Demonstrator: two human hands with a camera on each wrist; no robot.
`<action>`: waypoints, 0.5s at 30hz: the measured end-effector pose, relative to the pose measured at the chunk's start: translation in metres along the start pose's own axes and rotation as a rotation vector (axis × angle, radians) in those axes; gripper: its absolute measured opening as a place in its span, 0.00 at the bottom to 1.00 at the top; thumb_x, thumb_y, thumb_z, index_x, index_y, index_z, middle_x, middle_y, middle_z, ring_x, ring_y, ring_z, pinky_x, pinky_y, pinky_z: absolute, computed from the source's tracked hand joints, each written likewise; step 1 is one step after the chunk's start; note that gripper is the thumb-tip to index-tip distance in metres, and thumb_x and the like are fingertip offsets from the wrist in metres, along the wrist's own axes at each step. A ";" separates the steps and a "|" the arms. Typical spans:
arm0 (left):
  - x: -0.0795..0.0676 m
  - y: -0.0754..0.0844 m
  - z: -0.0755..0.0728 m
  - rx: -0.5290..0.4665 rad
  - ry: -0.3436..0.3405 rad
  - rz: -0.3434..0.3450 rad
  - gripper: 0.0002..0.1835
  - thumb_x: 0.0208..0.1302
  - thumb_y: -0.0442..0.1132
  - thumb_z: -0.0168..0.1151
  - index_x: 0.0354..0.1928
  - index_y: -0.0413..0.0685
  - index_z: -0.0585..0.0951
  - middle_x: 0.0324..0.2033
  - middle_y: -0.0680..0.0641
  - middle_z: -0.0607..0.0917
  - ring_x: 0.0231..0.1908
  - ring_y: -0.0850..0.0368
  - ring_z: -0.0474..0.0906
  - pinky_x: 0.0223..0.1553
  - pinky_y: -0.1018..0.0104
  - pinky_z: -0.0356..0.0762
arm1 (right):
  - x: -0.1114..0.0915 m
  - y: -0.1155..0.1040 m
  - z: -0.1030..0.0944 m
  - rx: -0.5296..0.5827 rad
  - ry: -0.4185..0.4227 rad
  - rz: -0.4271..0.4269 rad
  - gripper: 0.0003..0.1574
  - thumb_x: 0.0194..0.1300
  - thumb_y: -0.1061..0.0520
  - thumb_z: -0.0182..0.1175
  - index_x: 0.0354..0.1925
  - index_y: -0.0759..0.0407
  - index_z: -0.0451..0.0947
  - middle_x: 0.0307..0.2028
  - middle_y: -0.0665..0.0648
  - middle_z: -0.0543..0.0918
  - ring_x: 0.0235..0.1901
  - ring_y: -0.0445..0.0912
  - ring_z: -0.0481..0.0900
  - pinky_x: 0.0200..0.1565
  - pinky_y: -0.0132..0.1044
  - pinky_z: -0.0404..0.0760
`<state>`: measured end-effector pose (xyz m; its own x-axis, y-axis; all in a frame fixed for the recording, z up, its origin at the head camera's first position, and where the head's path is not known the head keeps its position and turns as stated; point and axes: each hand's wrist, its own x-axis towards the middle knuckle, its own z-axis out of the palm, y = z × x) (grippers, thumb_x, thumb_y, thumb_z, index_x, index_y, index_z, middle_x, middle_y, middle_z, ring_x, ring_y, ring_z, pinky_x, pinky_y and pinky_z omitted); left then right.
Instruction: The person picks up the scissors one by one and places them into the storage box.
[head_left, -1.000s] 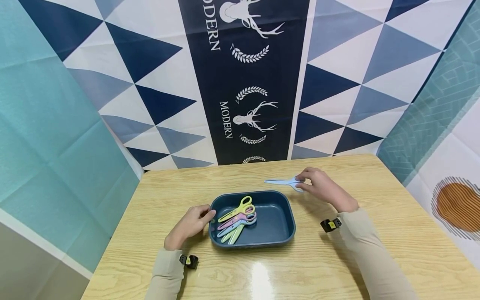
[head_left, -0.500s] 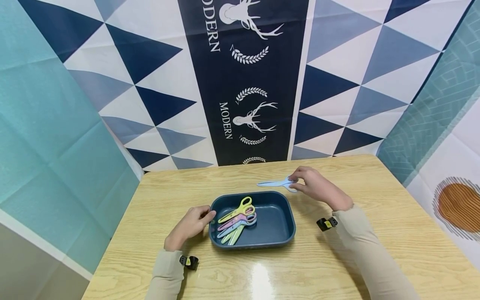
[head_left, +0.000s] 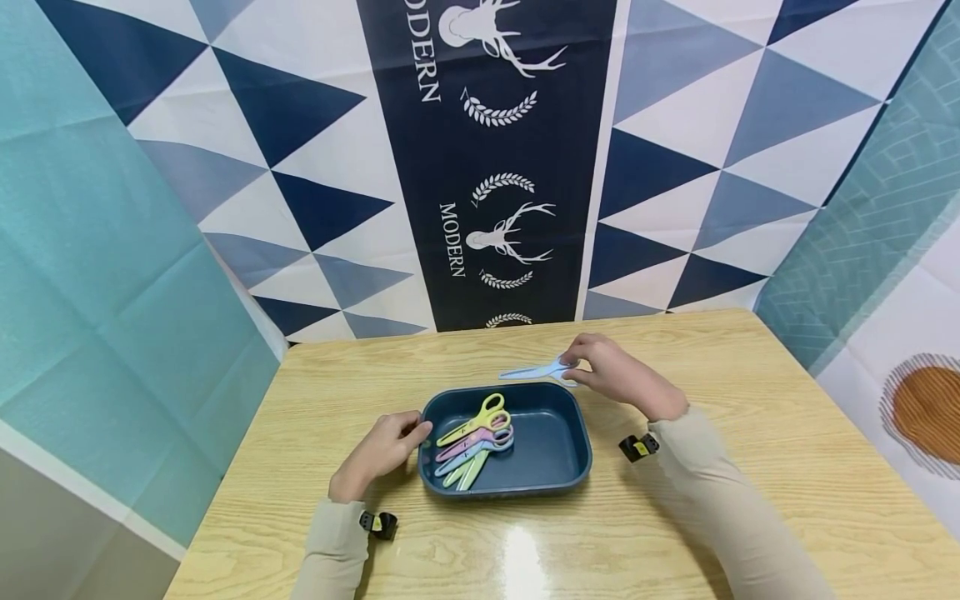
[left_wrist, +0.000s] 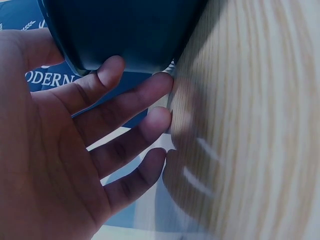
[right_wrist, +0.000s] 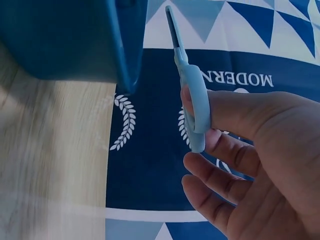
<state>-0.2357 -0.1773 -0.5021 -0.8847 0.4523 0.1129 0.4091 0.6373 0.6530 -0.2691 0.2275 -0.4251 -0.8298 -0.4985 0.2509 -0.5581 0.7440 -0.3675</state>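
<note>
A dark blue plastic tray (head_left: 546,446) sits on the table, and my left hand (head_left: 378,450) holds its left rim. In the left wrist view the thumb goes over the rim while the index fingertip (left_wrist: 112,70) lies against the outer wall. My right hand (head_left: 615,372) pinches a pair of light blue scissors (head_left: 527,372) by the handle, behind the tray's back rim, blades pointing left. From the right wrist the thumb and index grip the scissors' handle loops (right_wrist: 201,97). Inside the tray's left half lie yellow scissors (head_left: 472,421), pink scissors (head_left: 461,444), blue scissors (head_left: 463,458) and green scissors (head_left: 472,471).
The wooden table (head_left: 300,400) extends around the tray. Behind it hangs a patterned cloth (head_left: 517,150) with triangles and deer heads. Teal sheets (head_left: 120,250) stand along the left side. A small black camera (head_left: 637,447) is strapped at each wrist.
My right hand has moved left with the light blue scissors, bringing them closer behind the tray; their blades now tilt slightly toward it. The left hand and tray have stayed in place.
</note>
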 end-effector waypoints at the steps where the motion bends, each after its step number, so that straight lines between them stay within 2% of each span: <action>1: 0.000 0.000 0.000 0.000 0.001 -0.001 0.22 0.80 0.52 0.52 0.26 0.51 0.71 0.20 0.56 0.67 0.20 0.63 0.64 0.28 0.70 0.63 | 0.001 -0.001 0.000 -0.004 -0.002 -0.004 0.11 0.67 0.59 0.69 0.46 0.63 0.88 0.42 0.59 0.85 0.44 0.52 0.83 0.47 0.48 0.84; 9: 0.001 -0.003 0.003 0.001 0.012 0.010 0.21 0.80 0.51 0.53 0.25 0.53 0.70 0.19 0.56 0.66 0.20 0.65 0.64 0.27 0.70 0.63 | 0.004 -0.011 0.002 -0.018 0.005 -0.045 0.09 0.67 0.59 0.70 0.45 0.61 0.88 0.42 0.58 0.84 0.45 0.54 0.83 0.51 0.51 0.82; 15: 0.000 -0.003 0.003 0.007 0.012 0.014 0.22 0.80 0.51 0.52 0.25 0.51 0.69 0.18 0.56 0.65 0.18 0.64 0.61 0.27 0.70 0.63 | 0.007 -0.019 0.005 -0.032 -0.006 -0.076 0.10 0.67 0.58 0.69 0.45 0.61 0.88 0.43 0.58 0.84 0.46 0.53 0.82 0.51 0.50 0.82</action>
<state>-0.2363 -0.1772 -0.5067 -0.8817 0.4533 0.1311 0.4228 0.6356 0.6459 -0.2642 0.2073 -0.4205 -0.7853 -0.5564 0.2717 -0.6189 0.7180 -0.3185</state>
